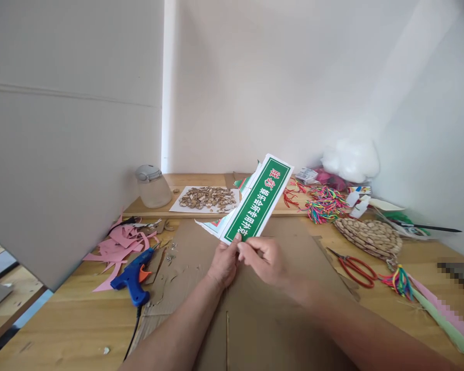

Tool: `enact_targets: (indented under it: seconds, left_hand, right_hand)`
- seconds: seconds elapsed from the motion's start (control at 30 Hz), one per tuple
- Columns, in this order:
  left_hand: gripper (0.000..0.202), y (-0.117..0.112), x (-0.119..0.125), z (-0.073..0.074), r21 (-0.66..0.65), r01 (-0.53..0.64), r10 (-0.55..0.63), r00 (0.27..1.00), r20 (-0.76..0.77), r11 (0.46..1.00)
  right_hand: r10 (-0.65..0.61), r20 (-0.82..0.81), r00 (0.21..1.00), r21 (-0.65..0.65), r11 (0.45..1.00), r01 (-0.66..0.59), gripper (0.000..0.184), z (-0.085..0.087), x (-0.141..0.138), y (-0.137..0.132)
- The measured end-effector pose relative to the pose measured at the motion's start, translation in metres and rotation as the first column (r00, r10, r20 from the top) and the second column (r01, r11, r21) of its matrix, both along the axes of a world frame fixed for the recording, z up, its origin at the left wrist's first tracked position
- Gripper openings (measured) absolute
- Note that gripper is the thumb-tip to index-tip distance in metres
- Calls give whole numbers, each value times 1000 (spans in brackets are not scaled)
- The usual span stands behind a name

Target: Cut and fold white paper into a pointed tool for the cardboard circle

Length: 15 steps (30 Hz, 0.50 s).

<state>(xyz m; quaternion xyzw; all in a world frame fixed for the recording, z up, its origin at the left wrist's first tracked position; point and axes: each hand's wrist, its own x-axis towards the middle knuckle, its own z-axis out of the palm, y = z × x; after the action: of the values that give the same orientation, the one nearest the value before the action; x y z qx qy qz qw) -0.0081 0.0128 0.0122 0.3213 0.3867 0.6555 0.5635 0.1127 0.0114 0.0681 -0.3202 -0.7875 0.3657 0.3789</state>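
A long green card strip [260, 198] with white and red printed characters and a white border is held up above a brown cardboard sheet [255, 309], tilting up to the right. My left hand [224, 263] pinches its lower end, thumb on top. My right hand [265, 257] is closed on the same lower end from the right. More printed paper pieces [212, 226] show behind the strip's lower left.
A blue glue gun [133, 275] and pink paper scraps [118, 245] lie at left. Behind are a lidded jar [152, 186] and a white sheet of brown chips [206, 198]. At right are coloured cords [325, 203], a woven mat [371, 236], red scissors [355, 269] and white stuffing [351, 159].
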Motion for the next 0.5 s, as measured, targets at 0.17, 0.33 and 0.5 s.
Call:
enact_targets:
  seconds: [0.17, 0.33, 0.5]
  left_hand:
    - [43, 2, -4, -8, 85, 60, -79, 968, 240, 995]
    - [44, -2, 0, -8, 70, 138, -150, 966, 210, 988]
    - [46, 1, -8, -8, -41, 156, -152, 983, 99, 987]
  right_hand:
    - [-290, -272, 918, -217, 947, 235, 30, -29, 38, 19]
    - [-299, -356, 885, -468, 877, 108, 37, -40, 31, 31]
    - [-353, -440, 826, -511, 855, 93, 40, -52, 31, 38]
